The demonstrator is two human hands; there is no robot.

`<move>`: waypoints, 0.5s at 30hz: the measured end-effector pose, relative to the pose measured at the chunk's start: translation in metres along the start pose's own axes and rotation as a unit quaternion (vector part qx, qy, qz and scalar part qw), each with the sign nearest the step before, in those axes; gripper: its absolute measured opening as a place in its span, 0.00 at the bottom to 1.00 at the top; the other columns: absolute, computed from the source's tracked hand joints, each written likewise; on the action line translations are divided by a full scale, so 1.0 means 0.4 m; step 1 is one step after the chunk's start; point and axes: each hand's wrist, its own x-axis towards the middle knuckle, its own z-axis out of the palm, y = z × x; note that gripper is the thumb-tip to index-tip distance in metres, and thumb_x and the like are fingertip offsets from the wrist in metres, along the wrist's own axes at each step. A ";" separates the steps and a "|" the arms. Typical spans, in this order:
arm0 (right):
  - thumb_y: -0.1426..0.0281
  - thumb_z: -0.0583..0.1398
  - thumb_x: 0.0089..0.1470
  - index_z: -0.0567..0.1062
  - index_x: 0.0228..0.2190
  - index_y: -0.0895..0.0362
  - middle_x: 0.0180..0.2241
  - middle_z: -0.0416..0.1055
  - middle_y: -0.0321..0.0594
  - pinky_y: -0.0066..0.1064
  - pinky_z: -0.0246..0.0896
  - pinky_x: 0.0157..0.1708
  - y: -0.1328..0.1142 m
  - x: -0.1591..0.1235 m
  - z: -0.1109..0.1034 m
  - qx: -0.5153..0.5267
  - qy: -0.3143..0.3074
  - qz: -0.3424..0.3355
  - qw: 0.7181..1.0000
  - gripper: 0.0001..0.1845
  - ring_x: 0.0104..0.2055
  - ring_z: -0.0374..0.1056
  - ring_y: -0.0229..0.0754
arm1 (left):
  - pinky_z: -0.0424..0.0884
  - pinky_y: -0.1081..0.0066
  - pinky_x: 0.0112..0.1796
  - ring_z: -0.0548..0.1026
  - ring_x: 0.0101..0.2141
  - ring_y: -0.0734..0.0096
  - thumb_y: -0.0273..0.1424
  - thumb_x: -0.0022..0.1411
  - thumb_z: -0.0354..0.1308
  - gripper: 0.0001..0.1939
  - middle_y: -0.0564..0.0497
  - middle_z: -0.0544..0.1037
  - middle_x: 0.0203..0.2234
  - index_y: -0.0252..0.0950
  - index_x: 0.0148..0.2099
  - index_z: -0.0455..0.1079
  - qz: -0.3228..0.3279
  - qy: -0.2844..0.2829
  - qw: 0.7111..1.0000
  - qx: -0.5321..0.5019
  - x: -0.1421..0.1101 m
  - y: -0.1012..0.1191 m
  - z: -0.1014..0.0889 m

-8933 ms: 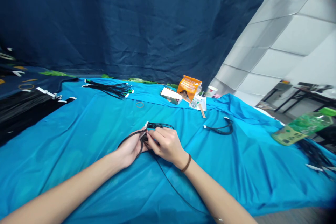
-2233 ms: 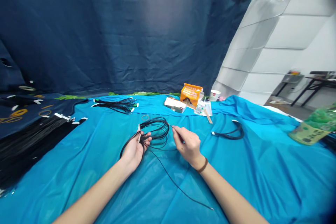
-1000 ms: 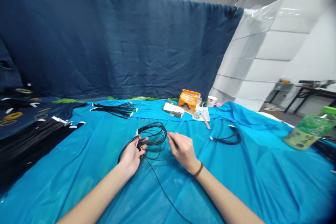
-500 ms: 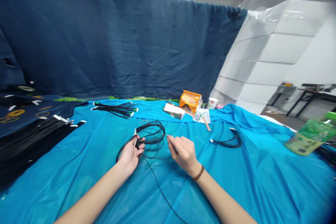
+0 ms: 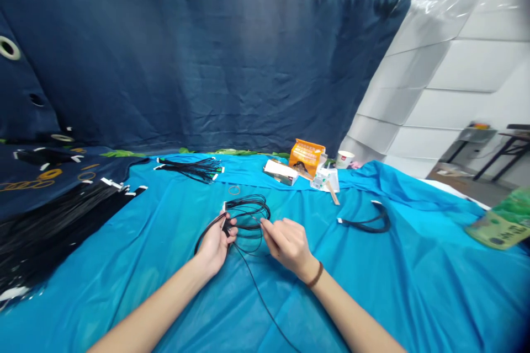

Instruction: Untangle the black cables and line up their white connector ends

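Note:
My left hand (image 5: 215,245) is closed around a looped black cable bundle (image 5: 251,200), whose coils spread out to the right of the fingers. A white connector (image 5: 224,207) sticks up just above the fingertips. My right hand (image 5: 289,245) is pinched at the right side of the loops, on what looks like a thin black wire; its tip is too small to make out. One loose black wire (image 5: 265,304) trails from below the bundle toward the front edge of the view. All of this is over a blue cloth (image 5: 165,320).
A large pile of black cables (image 5: 53,231) lies at left. Behind are another cable bundle (image 5: 192,168), a rubber band (image 5: 234,190), a white box (image 5: 280,171), an orange bag (image 5: 307,157) and a paper cup (image 5: 344,159). At right are a curved cable (image 5: 368,226) and a green bottle (image 5: 499,226).
The view has shifted, so most things appear farther right. Relative to the loops, my right hand has come slightly closer to my left. Both hands keep their grips.

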 end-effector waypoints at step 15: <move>0.79 0.57 0.51 0.70 0.39 0.59 0.25 0.72 0.39 0.28 0.60 0.24 0.058 0.013 -0.035 -0.039 0.111 0.114 0.986 0.12 0.23 0.67 0.36 | 0.73 0.70 0.29 0.77 0.28 0.65 0.24 0.60 0.43 0.07 0.44 0.73 0.25 0.34 0.29 0.56 0.012 0.065 0.997 -0.048 0.008 -0.004 0.001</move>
